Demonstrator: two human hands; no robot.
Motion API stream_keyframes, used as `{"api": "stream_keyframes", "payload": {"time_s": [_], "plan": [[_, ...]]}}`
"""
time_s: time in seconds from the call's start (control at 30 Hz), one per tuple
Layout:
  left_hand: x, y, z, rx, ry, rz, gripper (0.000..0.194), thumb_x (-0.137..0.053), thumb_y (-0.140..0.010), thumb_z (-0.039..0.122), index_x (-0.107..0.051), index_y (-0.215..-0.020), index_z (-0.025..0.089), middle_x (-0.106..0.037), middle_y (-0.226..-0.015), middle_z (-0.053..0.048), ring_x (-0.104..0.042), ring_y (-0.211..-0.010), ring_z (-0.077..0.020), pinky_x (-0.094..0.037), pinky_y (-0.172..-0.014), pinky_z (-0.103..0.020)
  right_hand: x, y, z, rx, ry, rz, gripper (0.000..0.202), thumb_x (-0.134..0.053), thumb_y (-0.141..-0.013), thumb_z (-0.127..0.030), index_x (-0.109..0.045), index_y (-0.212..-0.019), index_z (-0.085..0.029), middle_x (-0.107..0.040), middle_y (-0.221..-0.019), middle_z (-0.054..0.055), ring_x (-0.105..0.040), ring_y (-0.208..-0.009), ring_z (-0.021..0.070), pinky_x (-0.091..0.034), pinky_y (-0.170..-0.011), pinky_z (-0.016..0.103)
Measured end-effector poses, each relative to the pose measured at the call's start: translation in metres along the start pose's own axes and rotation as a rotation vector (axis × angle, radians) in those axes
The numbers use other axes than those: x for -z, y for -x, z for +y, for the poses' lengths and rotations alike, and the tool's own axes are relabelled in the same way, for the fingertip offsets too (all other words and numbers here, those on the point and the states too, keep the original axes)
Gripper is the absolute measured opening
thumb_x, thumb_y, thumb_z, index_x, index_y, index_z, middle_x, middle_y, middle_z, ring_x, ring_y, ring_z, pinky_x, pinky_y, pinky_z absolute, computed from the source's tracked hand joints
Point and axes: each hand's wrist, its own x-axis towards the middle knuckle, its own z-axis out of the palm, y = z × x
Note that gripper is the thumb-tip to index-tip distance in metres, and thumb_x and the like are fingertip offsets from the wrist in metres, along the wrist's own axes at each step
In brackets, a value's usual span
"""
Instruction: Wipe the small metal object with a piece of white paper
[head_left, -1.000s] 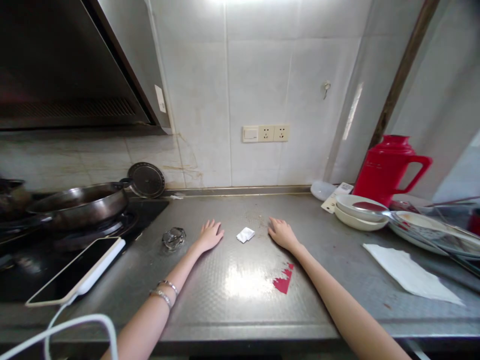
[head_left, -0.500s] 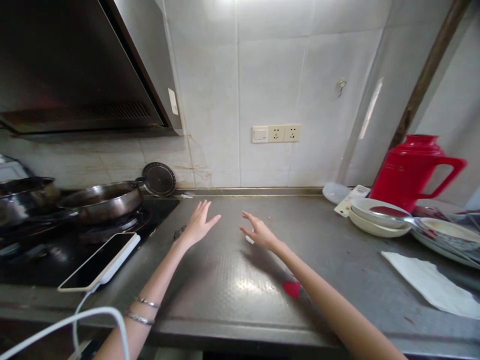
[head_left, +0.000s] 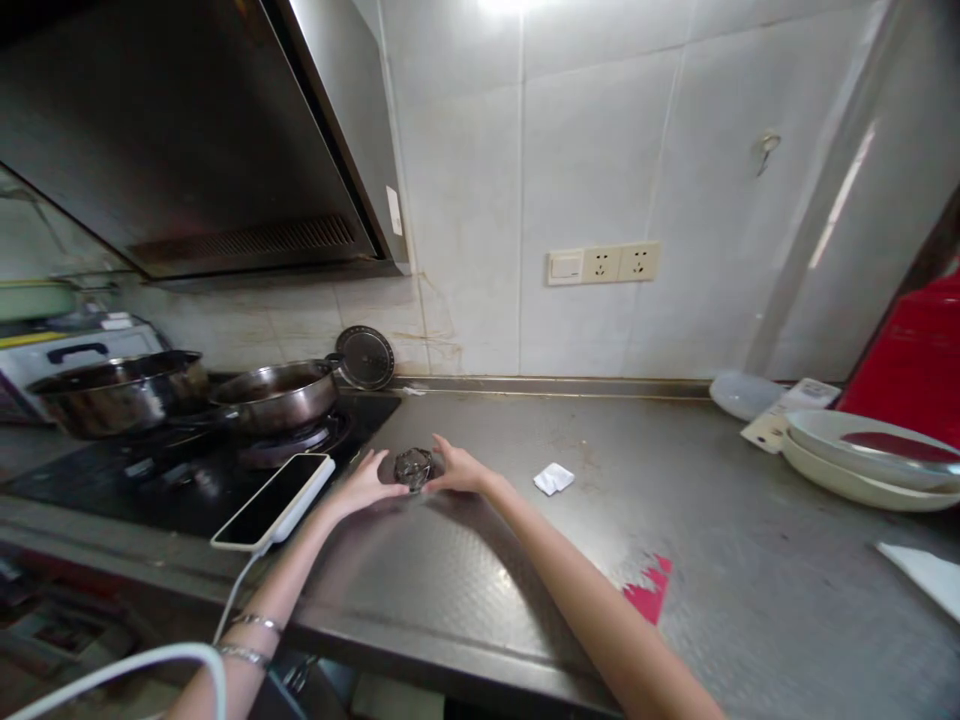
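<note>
A small dark, glassy round object (head_left: 413, 468) rests on the steel counter (head_left: 420, 570), right of the stove. Around its left and near side curves my left hand (head_left: 369, 486), thumb stretched toward its front edge. At its right side is my right hand (head_left: 458, 468), thumb and fingers spread apart, the thumb by its near edge. The object lies between both hands; whether the fingertips press on it is too small to tell. Two bracelets circle my left wrist.
A phone (head_left: 274, 502) with a white cable lies by the stove's edge, left of my left forearm. Pans (head_left: 279, 397) stand on the burners. Crumpled white paper (head_left: 554, 479) and a torn red piece (head_left: 649, 590) lie right. Stacked bowls (head_left: 862, 478) are at the far right.
The view has turned left. Both hands have come down and left, closer together, and now surround the dark object that my left hand partly hid before.
</note>
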Motion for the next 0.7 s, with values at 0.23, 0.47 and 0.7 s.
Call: {"api": "stream_keyframes", "payload": {"time_s": [0.23,0.47,0.7], "plan": [[0.010,0.013,0.002,0.023,0.034,-0.022,0.103,-0.071,-0.059,0.057,-0.034,-0.140,0.006,-0.021,-0.153,-0.025,-0.016,-0.144,-0.0315,-0.020,-0.115,-0.043,0.037,0.021,-0.006,-0.025,0.302,0.004,0.077,-0.072,-0.069,-0.025,-0.043,-0.140,-0.014,-0.050,-0.140,0.014,-0.047,-0.128,0.0249,-0.038,-0.105,0.033],[0.025,0.035,0.016,-0.067,0.296,0.099,0.077,-0.063,-0.068,0.056,-0.050,-0.131,0.014,-0.044,-0.144,-0.014,-0.036,-0.137,-0.0273,-0.026,-0.115,-0.040,0.138,0.087,0.028,-0.289,0.458,-0.064,0.043,-0.071,-0.063,-0.015,-0.071,-0.106,-0.016,-0.070,-0.109,0.011,-0.066,-0.098,0.0259,-0.049,-0.081,0.030],[0.016,0.031,0.051,-0.144,0.523,0.197,0.053,-0.063,-0.069,0.052,-0.067,-0.107,0.016,-0.062,-0.127,-0.011,-0.053,-0.123,-0.0262,-0.038,-0.109,-0.041,0.146,0.111,0.032,-0.387,0.526,-0.118,0.017,-0.073,-0.060,-0.012,-0.075,-0.077,-0.016,-0.074,-0.084,0.009,-0.068,-0.079,0.0238,-0.046,-0.064,0.026]]}}
